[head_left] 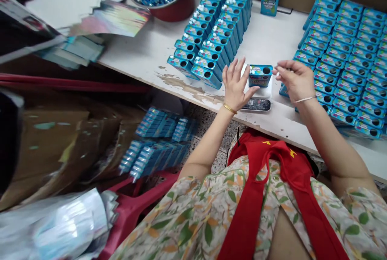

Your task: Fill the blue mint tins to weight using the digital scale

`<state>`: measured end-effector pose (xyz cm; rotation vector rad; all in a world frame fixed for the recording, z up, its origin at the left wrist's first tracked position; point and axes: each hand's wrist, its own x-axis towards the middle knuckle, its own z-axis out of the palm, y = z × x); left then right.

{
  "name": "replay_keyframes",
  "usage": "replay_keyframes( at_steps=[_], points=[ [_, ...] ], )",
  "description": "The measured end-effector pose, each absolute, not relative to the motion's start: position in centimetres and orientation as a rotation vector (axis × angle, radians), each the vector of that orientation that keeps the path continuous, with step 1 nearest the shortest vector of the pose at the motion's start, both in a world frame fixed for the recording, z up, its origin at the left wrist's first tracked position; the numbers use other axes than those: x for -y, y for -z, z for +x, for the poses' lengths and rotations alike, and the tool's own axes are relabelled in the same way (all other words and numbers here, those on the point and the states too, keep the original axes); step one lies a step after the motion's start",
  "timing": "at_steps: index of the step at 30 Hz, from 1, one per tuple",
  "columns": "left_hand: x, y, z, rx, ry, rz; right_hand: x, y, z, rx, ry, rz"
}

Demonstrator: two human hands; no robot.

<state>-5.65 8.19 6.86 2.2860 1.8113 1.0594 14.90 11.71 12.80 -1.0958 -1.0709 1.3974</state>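
A small blue printed box (260,79) with a round dark hole in its top stands upright on a small white scale (256,105) with a black front panel. White pellets lie at the left end of its top. My left hand (236,84) is at the box's left side, fingers spread, holding nothing; whether it touches the box I cannot tell. To the right of the box, my right hand (296,79) pinches small white pellets (277,73) between its fingertips, close to the hole.
Two rows of similar boxes (208,55), many topped with white pellets, stand at left. More boxes (344,74) fill the right side. A red bowl (178,10) holds shiny blue pieces. One box (270,0) stands behind. Stacked boxes (157,151) sit below the table's edge.
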Motion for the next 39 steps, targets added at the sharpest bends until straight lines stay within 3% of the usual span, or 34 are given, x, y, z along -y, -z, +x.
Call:
replay_keyframes(
  at_steps=[7,15,20,25,30,39],
  points=[
    [-9.4,-7.5,-3.5,-1.736,-1.009,2.263,-16.3,-11.8,12.6,1.176,-1.393,-1.083],
    [-9.8,-8.3,-2.4,-1.68,-1.0,2.262,-15.0,-13.9,12.1,1.066,-1.544,-1.153],
    [-9.9,-8.9,-2.3,-1.662,-0.984,2.288,-14.9,-14.4,12.3,1.085,-1.461,-1.174],
    [-9.4,-9.0,-3.8,-1.729,-1.195,2.209,-14.1,-14.0,14.2,1.097,-1.442,-1.218],
    [-6.4,-6.2,-6.8,-1.878,-1.496,1.945,-12.4,-13.3,16.0,1.152,-1.509,-1.266],
    [-3.1,1.3,-9.2,-2.076,-1.395,1.669,-12.1,-13.1,15.4,1.265,-1.451,-1.266]
  ],
)
